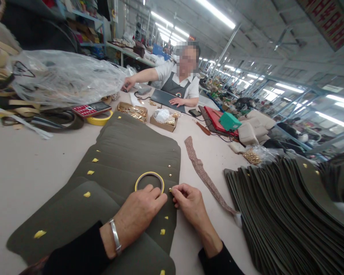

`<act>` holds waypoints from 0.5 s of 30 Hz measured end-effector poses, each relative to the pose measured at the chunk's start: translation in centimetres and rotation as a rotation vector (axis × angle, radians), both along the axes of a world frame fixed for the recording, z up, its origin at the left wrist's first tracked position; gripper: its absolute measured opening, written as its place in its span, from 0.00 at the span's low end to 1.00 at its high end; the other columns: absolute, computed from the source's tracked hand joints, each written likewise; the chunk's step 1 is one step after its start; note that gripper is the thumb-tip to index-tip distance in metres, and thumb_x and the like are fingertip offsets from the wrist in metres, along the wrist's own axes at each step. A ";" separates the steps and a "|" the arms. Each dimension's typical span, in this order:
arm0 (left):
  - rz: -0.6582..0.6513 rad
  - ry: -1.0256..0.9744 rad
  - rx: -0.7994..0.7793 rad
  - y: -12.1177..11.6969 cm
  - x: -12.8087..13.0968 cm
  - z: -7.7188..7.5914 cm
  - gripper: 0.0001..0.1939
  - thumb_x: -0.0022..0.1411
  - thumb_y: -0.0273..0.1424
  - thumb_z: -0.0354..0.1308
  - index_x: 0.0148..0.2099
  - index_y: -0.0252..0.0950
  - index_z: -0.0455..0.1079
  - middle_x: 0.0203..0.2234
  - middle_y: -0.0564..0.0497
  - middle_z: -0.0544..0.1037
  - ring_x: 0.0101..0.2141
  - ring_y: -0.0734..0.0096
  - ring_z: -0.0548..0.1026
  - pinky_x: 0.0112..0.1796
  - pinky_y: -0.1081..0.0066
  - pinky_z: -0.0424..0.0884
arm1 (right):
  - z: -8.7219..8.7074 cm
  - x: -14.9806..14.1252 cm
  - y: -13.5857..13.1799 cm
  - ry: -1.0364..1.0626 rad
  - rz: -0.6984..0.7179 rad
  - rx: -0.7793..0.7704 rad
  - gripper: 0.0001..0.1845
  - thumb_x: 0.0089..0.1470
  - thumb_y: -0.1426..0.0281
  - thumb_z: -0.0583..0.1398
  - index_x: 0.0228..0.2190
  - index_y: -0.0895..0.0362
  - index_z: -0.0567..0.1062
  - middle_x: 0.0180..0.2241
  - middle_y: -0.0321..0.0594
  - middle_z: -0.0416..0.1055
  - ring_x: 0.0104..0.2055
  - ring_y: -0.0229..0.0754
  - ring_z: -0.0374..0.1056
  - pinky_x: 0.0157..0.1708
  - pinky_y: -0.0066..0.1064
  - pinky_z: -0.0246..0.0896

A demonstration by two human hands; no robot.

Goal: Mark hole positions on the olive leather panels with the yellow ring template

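My left hand [141,210], with a silver bangle at the wrist, is closed on a roll of yellow tape [150,174]. Its fingers cover the near side of the roll. Close beside it, my right hand [190,202] pinches a small gold stud [170,190] at the right edge of a dark olive panel [126,149]. Several such panels lie overlapped like steps under both hands. Two more gold studs [169,166] sit farther up that edge. Bits of yellow tape [87,194] dot the panels on both sides.
At right stands a large stack of olive panels [283,214], with a brown fabric strip [203,172] beside it. Boxes of gold hardware [132,111] lie beyond the panels. Across the table sits a co-worker [177,80] in an apron. Plastic bags [68,76] heap up at left.
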State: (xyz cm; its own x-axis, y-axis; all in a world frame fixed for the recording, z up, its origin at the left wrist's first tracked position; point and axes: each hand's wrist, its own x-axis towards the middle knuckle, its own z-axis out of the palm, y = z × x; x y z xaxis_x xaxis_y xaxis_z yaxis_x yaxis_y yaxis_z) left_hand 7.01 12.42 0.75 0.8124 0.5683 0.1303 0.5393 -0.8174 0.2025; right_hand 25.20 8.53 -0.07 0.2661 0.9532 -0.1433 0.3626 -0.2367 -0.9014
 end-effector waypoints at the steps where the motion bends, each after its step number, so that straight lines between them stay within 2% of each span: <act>1: -0.002 0.003 -0.004 0.0 0.0 0.0 0.04 0.65 0.25 0.53 0.40 0.37 0.67 0.34 0.51 0.73 0.34 0.65 0.69 0.32 0.69 0.67 | 0.0 -0.2 0.0 -0.067 0.011 0.022 0.11 0.53 0.65 0.60 0.27 0.60 0.77 0.20 0.35 0.71 0.20 0.35 0.66 0.21 0.24 0.62; 6: 0.006 -0.008 -0.008 0.0 -0.1 0.0 0.04 0.65 0.25 0.53 0.40 0.37 0.67 0.34 0.51 0.73 0.34 0.66 0.68 0.32 0.69 0.67 | 0.2 -1.0 0.3 -0.386 0.066 0.193 0.08 0.52 0.72 0.58 0.25 0.58 0.77 0.24 0.36 0.74 0.26 0.38 0.69 0.29 0.27 0.61; 9: 0.006 -0.012 -0.022 0.0 -0.1 0.0 0.04 0.65 0.24 0.52 0.40 0.37 0.67 0.34 0.51 0.73 0.34 0.65 0.69 0.32 0.68 0.67 | 0.2 -1.2 0.5 -0.478 0.083 0.210 0.08 0.53 0.73 0.57 0.25 0.57 0.76 0.24 0.37 0.74 0.27 0.38 0.69 0.31 0.27 0.61; 11: 0.010 -0.007 -0.030 0.0 -0.1 0.0 0.04 0.65 0.24 0.52 0.39 0.37 0.67 0.34 0.51 0.74 0.34 0.65 0.69 0.32 0.69 0.67 | 0.3 -1.1 0.5 -0.490 0.086 0.202 0.06 0.53 0.73 0.58 0.32 0.57 0.76 0.23 0.35 0.73 0.26 0.38 0.69 0.30 0.27 0.61; 13: 0.017 -0.003 -0.035 0.0 0.0 0.1 0.05 0.65 0.23 0.52 0.39 0.37 0.67 0.33 0.51 0.74 0.34 0.65 0.69 0.32 0.69 0.67 | 0.5 -0.7 0.3 -0.474 0.059 0.207 0.13 0.54 0.72 0.59 0.43 0.57 0.73 0.21 0.32 0.72 0.23 0.38 0.68 0.29 0.27 0.62; 15: 0.021 -0.005 -0.040 0.1 0.0 0.2 0.05 0.65 0.24 0.52 0.38 0.37 0.67 0.33 0.51 0.74 0.34 0.65 0.69 0.31 0.69 0.67 | 0.6 -0.2 0.0 -0.483 0.037 0.262 0.15 0.55 0.72 0.59 0.45 0.58 0.71 0.22 0.32 0.71 0.23 0.38 0.68 0.28 0.27 0.63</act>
